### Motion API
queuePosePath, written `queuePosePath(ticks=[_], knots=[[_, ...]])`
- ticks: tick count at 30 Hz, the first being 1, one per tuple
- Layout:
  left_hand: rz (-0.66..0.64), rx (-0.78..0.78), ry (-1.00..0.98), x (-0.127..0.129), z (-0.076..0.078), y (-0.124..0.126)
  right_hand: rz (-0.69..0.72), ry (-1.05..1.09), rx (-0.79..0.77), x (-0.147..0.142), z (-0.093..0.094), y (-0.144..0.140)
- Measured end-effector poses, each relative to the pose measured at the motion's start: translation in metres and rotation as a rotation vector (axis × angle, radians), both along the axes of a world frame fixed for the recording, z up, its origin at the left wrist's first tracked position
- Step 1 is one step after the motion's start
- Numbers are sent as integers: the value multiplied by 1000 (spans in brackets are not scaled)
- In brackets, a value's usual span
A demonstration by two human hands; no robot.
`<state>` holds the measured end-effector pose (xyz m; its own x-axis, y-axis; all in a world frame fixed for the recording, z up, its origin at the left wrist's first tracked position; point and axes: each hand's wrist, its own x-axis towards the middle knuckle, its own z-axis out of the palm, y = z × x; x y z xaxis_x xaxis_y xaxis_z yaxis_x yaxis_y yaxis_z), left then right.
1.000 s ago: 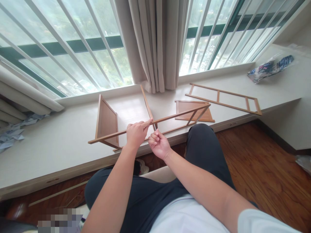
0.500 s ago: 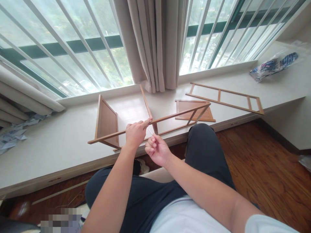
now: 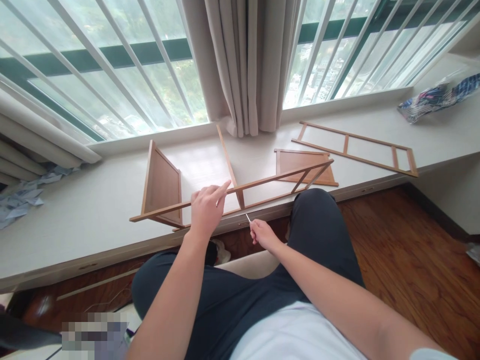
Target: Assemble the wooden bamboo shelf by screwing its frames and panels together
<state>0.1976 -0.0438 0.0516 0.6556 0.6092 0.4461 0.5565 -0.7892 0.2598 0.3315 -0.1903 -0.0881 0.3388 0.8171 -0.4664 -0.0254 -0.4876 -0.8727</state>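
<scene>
My left hand (image 3: 207, 207) is closed around the upper rail of a wooden frame (image 3: 285, 175), its index finger stretched along the wood. The frame stands on edge, joined to an upright brown panel (image 3: 163, 187) at its left and to a crossbar (image 3: 227, 155) running back toward the window. Apart from the frame, in front of the ledge, my right hand (image 3: 264, 234) is closed on a thin metal rod (image 3: 248, 218) that points up and left. The rod's other end is hidden in the fingers.
On the white ledge (image 3: 93, 215) lie a loose wooden panel (image 3: 300, 162) and a ladder-like wooden frame (image 3: 345, 145). A plastic-wrapped patterned bundle (image 3: 427, 102) is at the far right, torn paper pieces (image 3: 26, 200) at the far left. My knees are close below the ledge.
My right hand has drawn away from the frame, down and to the right, with the metal rod. My left hand stays on the rail. The view has shifted slightly.
</scene>
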Motion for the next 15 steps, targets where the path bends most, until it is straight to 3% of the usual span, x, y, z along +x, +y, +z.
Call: queuePosePath(ticks=[3,5,8,11,15], knots=[[19,64,-329,-14,-16,-14,37,-134,-36,1,-13,5],[-18,9,-396,-19,-35,-22,50,-212,-36,1,-21,9],[-68,-188,-212,-19,-73,-25,79,-358,-35,2,-31,15],[-2,-314,60,-13,-109,-17,119,-483,-50,2,-37,22],[84,-373,296,-7,-136,-1,169,-580,-85,2,-41,28]])
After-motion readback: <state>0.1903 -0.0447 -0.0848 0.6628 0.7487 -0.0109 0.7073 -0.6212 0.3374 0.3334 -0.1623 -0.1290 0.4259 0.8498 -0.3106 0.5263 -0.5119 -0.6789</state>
